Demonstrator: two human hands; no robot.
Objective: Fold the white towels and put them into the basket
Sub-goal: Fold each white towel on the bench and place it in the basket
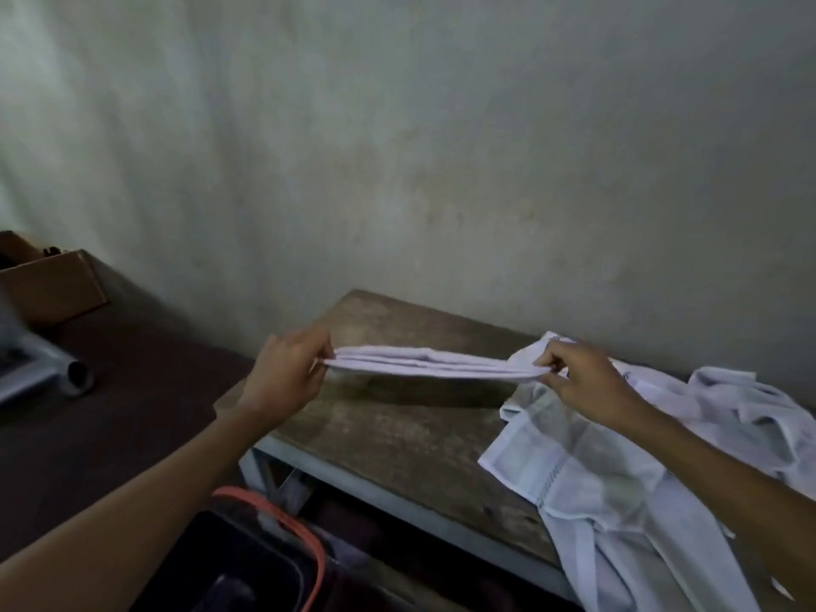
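As I watch, hands: left hand (287, 373) and right hand (583, 382) each pinch one end.
folded towel (432, 368): held flat above the bench (397, 435).
loose towels (618, 479): lying on bench.

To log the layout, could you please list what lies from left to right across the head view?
From the left: cardboard box → left hand → folded towel → right hand → crumpled towels.

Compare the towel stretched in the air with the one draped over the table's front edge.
The folded towel is doubled into a narrow layered band. The draped towel lies spread open and rumpled. The folded towel is held taut, clear of the table. The draped towel rests on the table and hangs over its front edge. Both are white.
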